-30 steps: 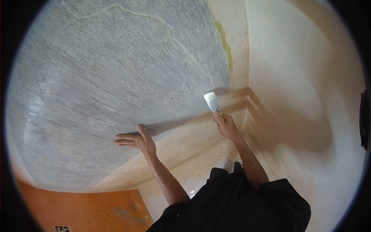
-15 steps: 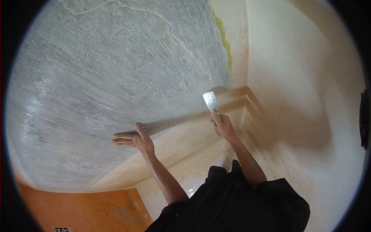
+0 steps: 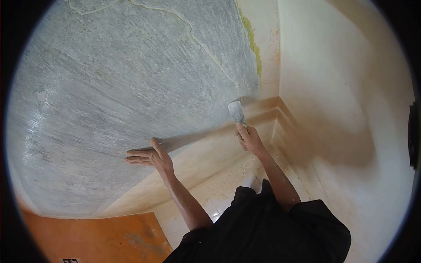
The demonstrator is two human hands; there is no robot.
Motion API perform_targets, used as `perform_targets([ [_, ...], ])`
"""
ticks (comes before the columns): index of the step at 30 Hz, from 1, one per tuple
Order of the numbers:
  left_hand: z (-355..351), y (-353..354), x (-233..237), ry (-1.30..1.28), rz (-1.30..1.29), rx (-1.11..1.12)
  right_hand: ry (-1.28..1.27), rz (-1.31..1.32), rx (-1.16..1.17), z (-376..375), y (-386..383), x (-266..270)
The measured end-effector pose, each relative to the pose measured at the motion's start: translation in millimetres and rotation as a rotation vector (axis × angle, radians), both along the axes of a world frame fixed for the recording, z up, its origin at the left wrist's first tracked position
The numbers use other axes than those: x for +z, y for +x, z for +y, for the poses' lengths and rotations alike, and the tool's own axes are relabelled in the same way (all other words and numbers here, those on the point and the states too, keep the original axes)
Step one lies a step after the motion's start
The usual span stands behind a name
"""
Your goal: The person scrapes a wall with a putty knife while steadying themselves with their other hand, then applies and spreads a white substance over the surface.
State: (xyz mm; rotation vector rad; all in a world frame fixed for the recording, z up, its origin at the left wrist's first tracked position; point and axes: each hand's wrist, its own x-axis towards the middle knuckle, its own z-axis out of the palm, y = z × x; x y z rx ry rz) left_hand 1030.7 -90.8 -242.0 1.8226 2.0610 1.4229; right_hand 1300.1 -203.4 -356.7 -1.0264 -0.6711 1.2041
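Observation:
My right hand is wrapped round the handle of a putty knife, its flat metal blade angled up against the grey scraped wall. Dust or scrapings darken the lower half of the blade. Further left, my left hand lies against the same wall with fingers stretched out and thumb raised, holding nothing. A pale cracked line runs down the grey surface and ends just above the blade.
A cream wall meets the grey one at a corner on the right. Yellow-green paint edges the grey patch. Crumbs lie on the tiled floor below. An orange surface is at lower left.
The putty knife has tilted slightly, and its blade now looks duller and darker instead of bright. My left hand stays in place on the wall; the view has shifted a little.

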Motion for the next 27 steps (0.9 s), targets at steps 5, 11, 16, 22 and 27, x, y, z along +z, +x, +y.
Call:
perform_targets([
  [5,-2.5,0.6,3.1,-0.016,-0.005,0.004,-0.104,0.052,0.151,-3.2,-5.9,-89.4],
  [11,-2.0,3.2,1.7,-0.009,0.005,0.006,-0.097,0.062,0.207,-10.4,1.8,-81.4],
  [16,-1.1,4.1,1.8,-0.002,-0.009,0.018,-0.068,-0.029,0.195,-2.5,4.9,-76.8],
  [22,-5.0,1.5,0.7,-0.003,-0.002,0.014,-0.055,0.059,0.262,13.0,7.0,-64.9],
  [27,-2.6,2.8,1.3,-0.013,-0.009,0.004,-0.013,-0.023,0.24,21.7,4.5,-34.2],
])
